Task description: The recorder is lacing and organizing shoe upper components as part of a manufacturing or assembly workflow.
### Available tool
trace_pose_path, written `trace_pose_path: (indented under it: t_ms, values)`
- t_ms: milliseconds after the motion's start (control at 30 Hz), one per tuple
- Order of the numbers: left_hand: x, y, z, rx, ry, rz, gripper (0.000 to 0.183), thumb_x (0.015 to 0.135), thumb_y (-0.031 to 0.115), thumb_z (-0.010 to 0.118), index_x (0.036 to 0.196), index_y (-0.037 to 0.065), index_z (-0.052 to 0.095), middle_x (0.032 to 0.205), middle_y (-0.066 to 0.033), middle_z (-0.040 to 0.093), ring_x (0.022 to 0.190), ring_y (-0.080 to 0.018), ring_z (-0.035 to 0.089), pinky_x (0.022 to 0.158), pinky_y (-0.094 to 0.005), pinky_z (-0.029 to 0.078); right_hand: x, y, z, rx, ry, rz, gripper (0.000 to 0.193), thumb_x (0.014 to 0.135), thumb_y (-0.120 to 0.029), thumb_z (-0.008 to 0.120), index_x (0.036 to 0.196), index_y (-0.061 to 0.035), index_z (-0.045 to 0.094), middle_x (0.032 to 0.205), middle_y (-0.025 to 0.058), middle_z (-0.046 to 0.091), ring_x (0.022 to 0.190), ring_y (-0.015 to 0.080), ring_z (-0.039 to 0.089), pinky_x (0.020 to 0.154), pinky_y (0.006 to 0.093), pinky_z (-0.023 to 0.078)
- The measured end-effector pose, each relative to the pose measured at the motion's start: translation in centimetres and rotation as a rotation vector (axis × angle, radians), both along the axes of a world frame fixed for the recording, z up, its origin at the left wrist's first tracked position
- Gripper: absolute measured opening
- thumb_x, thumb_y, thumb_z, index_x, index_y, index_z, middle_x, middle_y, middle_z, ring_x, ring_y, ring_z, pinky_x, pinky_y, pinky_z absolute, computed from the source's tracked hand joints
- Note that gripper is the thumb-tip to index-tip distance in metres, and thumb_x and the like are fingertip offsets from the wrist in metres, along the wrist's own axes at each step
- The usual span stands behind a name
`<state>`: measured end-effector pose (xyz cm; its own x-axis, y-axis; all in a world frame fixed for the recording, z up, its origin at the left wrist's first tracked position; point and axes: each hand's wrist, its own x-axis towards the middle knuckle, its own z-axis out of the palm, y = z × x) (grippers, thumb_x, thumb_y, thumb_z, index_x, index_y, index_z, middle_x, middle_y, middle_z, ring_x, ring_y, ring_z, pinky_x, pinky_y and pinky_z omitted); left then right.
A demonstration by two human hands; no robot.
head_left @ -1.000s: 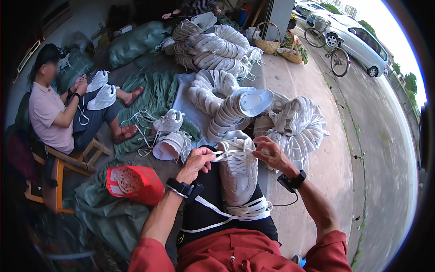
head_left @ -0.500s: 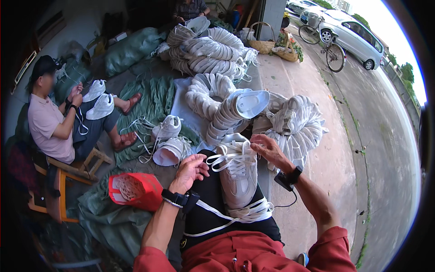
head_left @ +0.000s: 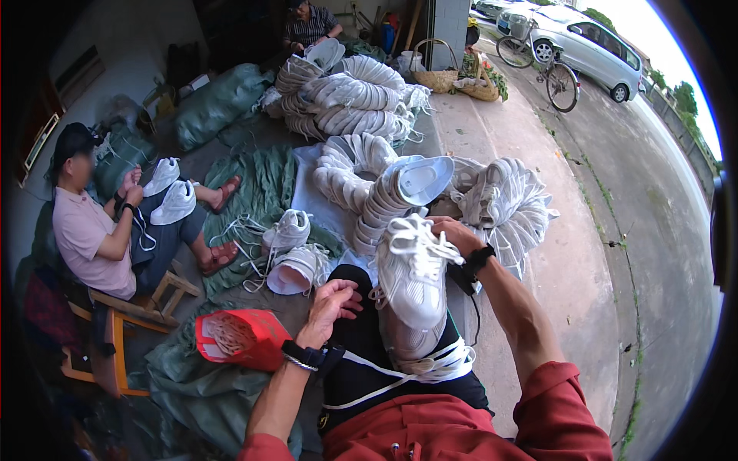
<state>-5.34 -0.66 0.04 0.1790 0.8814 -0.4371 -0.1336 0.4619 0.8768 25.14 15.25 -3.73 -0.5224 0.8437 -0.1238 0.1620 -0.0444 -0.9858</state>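
Note:
A white lace-up shoe [head_left: 415, 280] is raised above my lap, its laces looped in a bow at the top. My right hand [head_left: 455, 237] grips it at the far right side, with the fingers partly hidden behind it. Under it another pale shoe [head_left: 409, 339] rests on my black-trousered leg. My left hand [head_left: 336, 303] hovers beside the shoes over my left thigh, empty, fingers loosely bent and apart. A bundle of white laces [head_left: 442, 365] lies across my lap, with a strand running around the leg.
A red bag [head_left: 240, 338] of laces stands at the left. Two white shoes [head_left: 296, 265] lie beyond it; strung rings of white shoe uppers [head_left: 357, 165] are piled ahead. A seated person [head_left: 96, 223] works at left, another person [head_left: 307, 29] behind. Baskets [head_left: 438, 79] stand farther off.
My right hand has taken hold of the laced shoe and lifted it, uncovering another shoe beneath. My left hand has drawn slightly away from the laces, lower down.

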Motion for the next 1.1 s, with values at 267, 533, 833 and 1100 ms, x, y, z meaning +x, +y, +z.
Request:
trace_pose_path:
  t_ms: [267,533,833,1100]
  values:
    - [4.4,2.0,-1.8,-0.048,0.003,-0.232,0.050,0.090,0.051,0.041,0.118,0.009,0.048,0.105,-0.0040,0.057,0.091,-0.0157,0.055,0.081,-0.0353,0.043,3.7,-4.2,1.2,-0.432,0.724,-0.066,0.028,0.085,-0.010,0.049,0.110,0.0012,0.054,0.100,0.0074,0.063,0.084,0.0144,0.061,0.077,0.0262,0.049]
    - [5.9,2.4,-3.0,-0.160,-0.363,-0.211,0.050,0.086,0.052,0.047,0.116,0.014,0.052,0.110,-0.0035,0.056,0.096,-0.0175,0.053,0.083,-0.0405,0.042,-1.8,-2.8,4.2,0.442,-0.172,0.167,0.032,0.087,-0.020,0.047,0.110,0.0006,0.055,0.101,0.0062,0.057,0.084,0.0141,0.055,0.074,0.0257,0.045]
    - [5.9,2.0,-2.9,-0.107,-0.193,-0.300,0.064,0.072,0.059,0.062,0.116,0.014,0.052,0.111,-0.0031,0.055,0.102,-0.0211,0.050,0.087,-0.0421,0.038,3.3,-5.6,2.5,0.499,-0.465,0.325,0.076,0.067,-0.003,0.073,0.130,-0.0019,0.029,0.109,0.0201,0.054,0.096,0.0322,0.056,0.079,0.0379,0.047]
    - [6.5,4.1,-0.1,0.158,0.058,-0.281,0.061,0.075,0.047,0.067,0.110,-0.002,0.055,0.101,-0.0066,0.059,0.095,-0.0123,0.050,0.082,-0.0270,0.039,3.5,-5.3,0.6,-0.722,0.557,-0.252,0.041,0.092,-0.035,0.042,0.117,-0.0035,0.047,0.107,0.0106,0.059,0.089,0.0202,0.060,0.076,0.0345,0.052]
